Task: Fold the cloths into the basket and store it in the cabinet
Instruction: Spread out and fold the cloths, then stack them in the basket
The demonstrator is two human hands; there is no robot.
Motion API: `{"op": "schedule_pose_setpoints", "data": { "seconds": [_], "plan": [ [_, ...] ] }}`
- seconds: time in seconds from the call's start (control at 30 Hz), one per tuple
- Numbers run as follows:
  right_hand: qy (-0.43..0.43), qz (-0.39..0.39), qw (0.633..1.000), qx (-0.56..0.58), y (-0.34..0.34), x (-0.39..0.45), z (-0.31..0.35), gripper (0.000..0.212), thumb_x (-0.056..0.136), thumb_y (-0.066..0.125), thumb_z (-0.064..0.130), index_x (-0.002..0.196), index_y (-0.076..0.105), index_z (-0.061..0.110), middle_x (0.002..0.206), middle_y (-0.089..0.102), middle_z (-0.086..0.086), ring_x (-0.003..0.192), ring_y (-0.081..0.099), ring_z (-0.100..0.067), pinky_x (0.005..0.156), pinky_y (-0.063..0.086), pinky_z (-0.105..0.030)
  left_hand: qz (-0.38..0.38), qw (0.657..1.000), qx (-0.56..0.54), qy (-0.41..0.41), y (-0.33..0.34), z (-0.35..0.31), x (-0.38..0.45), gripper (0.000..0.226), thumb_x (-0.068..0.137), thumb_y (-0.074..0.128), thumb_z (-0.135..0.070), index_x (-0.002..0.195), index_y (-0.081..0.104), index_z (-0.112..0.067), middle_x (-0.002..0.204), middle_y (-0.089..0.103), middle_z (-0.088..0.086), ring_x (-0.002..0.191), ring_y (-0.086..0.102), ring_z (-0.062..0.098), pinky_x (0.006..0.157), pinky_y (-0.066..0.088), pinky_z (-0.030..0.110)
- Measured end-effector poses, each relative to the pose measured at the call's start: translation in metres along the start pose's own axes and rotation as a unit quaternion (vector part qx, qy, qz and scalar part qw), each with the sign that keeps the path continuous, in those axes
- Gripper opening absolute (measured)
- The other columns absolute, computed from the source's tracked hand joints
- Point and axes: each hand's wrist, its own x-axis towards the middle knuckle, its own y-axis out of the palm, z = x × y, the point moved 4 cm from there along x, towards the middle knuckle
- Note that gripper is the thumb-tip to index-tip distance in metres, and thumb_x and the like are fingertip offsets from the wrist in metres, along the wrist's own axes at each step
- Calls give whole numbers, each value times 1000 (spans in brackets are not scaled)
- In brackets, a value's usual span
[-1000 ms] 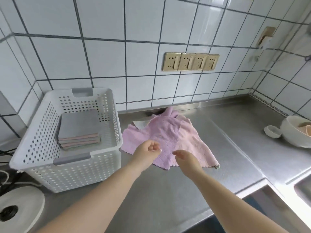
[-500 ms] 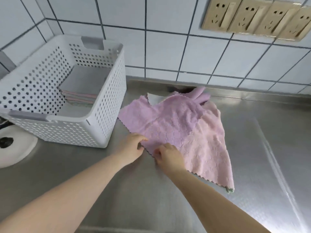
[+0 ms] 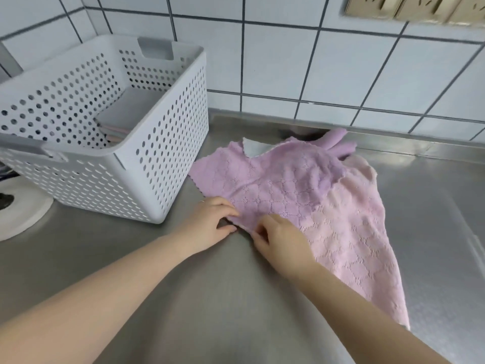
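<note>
Brushed, dully shining steel counter, perforated matt plastic basket on it, soft embossed purple cloth beside the basket, glossy wall tiles behind

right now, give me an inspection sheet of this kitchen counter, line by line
surface: steel counter, bare in front of the arms.
job's things: purple cloth lies unfolded over a pink cloth; white basket on their left holds folded cloths.
clutter: white round object at the left edge, beside the basket.
grippers: left hand and right hand both pinch the purple cloth's near corner.
cables: dark cable behind the round object.
surroundings: white tiled wall; gold sockets top right. The cabinet is not in view.
</note>
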Motion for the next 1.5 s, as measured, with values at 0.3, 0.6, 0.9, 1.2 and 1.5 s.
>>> {"op": "schedule_pose_setpoints", "data": {
  "seconds": [0.3,0.6,0.9,1.2,1.5],
  "plan": [
    [-37,-147,988,22,-75,3,-15,9,90,49,29,81,50,28,70,63,7,62,56,-10,61,44,-28,-180,981,77,5,-18,7,48,30,89,57,-9,116,67,-18,121,62,-2,111,55,17,97,40,32],
    [67,-215,974,-39,-154,-21,-25,11,93,39,26,93,50,22,58,63,5,62,61,-18,49,41,-27,-236,970,58,-24,-68,-29,38,26,88,51,-6,98,70,-20,95,69,0,83,60,20,69,44,29],
    [62,-286,955,53,-230,-37,4,28,90,54,27,115,52,16,97,60,3,69,52,-13,49,34,-19,-297,947,122,30,-172,-111,8,28,89,45,-4,98,69,-13,100,68,9,92,60,29,76,49,35],
    [6,-263,958,-113,-276,-53,40,41,90,58,18,130,51,18,136,45,-9,113,54,-27,88,41,-29,-376,917,123,48,-228,-146,-14,28,93,44,-4,105,67,-14,108,64,9,95,58,28,79,48,36],
    [-25,-279,953,-113,-238,-112,41,27,90,53,11,112,66,19,110,69,-3,85,58,-19,72,43,-26,-354,928,90,70,-202,-115,-82,21,91,54,-15,105,69,-15,106,67,4,89,59,22,77,48,33]
  ]
}}
